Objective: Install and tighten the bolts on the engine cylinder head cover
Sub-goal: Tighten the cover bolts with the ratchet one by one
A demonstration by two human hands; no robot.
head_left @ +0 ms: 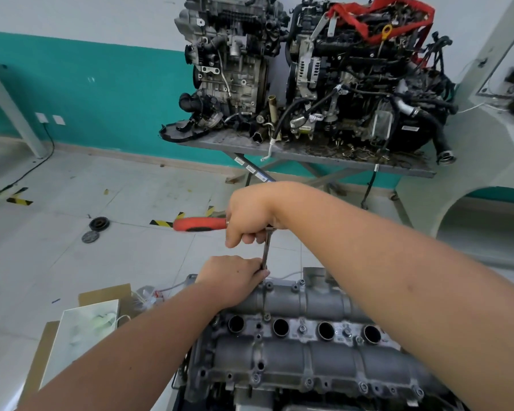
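Note:
The grey cylinder head cover (309, 351) lies low in the head view, with a row of dark spark plug wells and several bolts (302, 328) seated along its ridges. A ratchet with an orange handle (199, 224) points left, and its metal extension bar (266, 250) runs down to the cover's far left edge. My right hand (250, 218) grips the ratchet's head end from above. My left hand (232, 278) rests on the cover and pinches the lower end of the bar. The socket and the bolt beneath it are hidden by my left fingers.
Two complete engines (353, 69) stand on a metal table (309, 155) at the back. A cardboard box with white sheets (83, 333) lies left of the cover. Two round dark parts (97, 228) sit on the tiled floor.

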